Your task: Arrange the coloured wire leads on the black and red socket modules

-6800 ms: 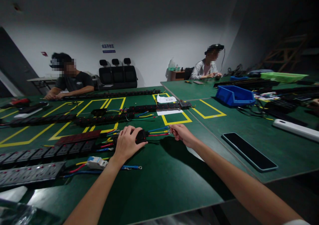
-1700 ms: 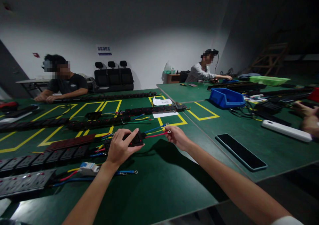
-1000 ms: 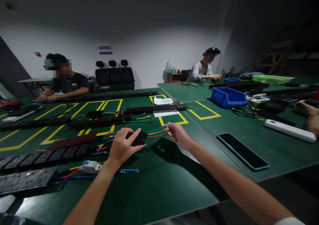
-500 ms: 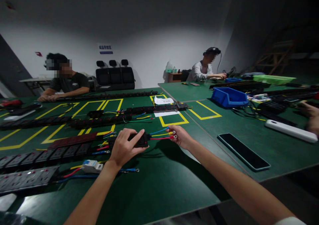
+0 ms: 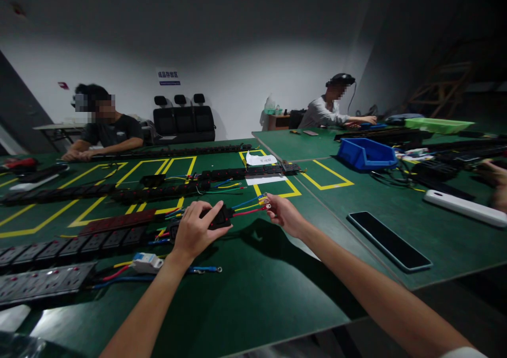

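Clasping the black socket unit (image 5: 222,217) from above, the left hand (image 5: 194,231) likely steadies it while the right hand (image 5: 285,215), just to its right, pinches the coloured wires (image 5: 249,212) near their tips, apparently to hold them together; a phone (image 5: 388,241) lies right of both hands.

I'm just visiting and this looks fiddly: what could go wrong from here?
Slipping: the right hand is at the ends of three coloured wires, so one might spring away.
Strain: those wires run from the black socket block under the left hand, so a hard pull could loosen one.
Knocks: the phone lies near the right forearm and might get nudged.
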Available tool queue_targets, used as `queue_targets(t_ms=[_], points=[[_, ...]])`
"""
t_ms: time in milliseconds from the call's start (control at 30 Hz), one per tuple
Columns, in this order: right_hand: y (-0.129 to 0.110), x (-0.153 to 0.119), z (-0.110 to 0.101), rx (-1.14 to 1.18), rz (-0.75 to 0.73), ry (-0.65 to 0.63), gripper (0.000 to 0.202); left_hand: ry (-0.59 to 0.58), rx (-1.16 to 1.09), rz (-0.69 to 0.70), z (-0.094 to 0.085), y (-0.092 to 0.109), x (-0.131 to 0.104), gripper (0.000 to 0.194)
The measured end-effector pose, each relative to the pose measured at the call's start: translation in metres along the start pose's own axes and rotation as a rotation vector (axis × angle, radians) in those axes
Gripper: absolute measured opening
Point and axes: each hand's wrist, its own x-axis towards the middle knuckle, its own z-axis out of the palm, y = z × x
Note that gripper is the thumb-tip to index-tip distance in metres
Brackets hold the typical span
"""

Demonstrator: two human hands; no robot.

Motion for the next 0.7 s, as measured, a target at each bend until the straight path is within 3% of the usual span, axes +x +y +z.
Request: queue_targets(t_ms=[367, 700], points=[[-0.0029, -0.0035, 0.0039, -0.146, -0.167, 0.165, 0.03, -0.052, 0.002, -0.003, 0.0006, 0.0005, -0.0003, 0.059], [-0.001, -0.0031, 0.0044, -0.163, -0.137, 0.183, 0.033, -0.053, -0.008, -0.028, 0.0017, 0.0014, -0.0004, 0.056]])
